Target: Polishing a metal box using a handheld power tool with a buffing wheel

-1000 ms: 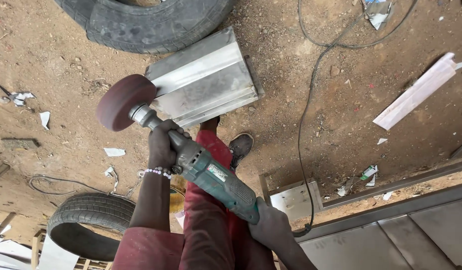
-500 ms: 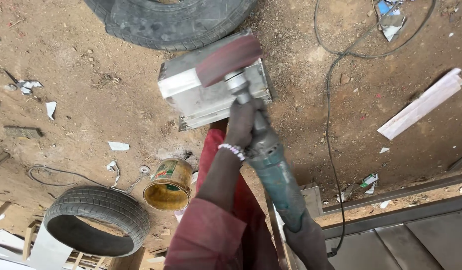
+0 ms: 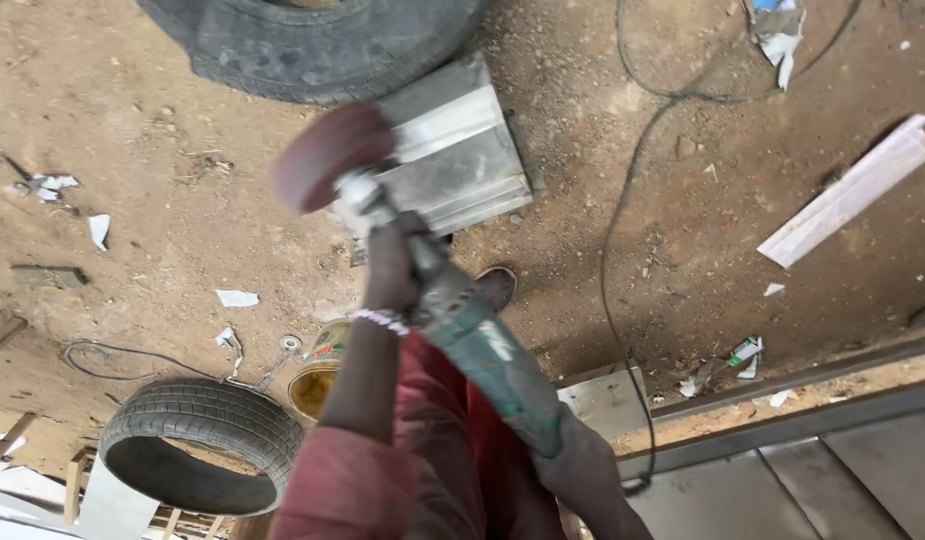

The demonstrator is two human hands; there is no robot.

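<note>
I hold a green angle grinder [image 3: 482,350] with both hands. My left hand [image 3: 390,262] grips its front near the head, a beaded band on the wrist. My right hand [image 3: 572,465] holds the rear of the body. The maroon round polishing wheel [image 3: 327,155] on the grinder is blurred and hangs at the left edge of a shiny ridged metal piece [image 3: 452,160] lying on the dirt ground. A black power cable [image 3: 622,220] runs from the grinder's rear across the ground. My foot in a dark shoe [image 3: 497,285] stands by the metal piece.
A large black tyre [image 3: 312,45] lies just beyond the metal piece, a smaller tyre [image 3: 197,440] at lower left beside an open paint tin [image 3: 317,375]. A white strip [image 3: 847,195] lies at right. Metal frames and sheet [image 3: 782,460] fill the lower right. Paper scraps litter the dirt.
The grinder's wheel swung from the left onto the metal piece, and has now moved back to its left edge. The view shifted, and the paint tin came into sight.
</note>
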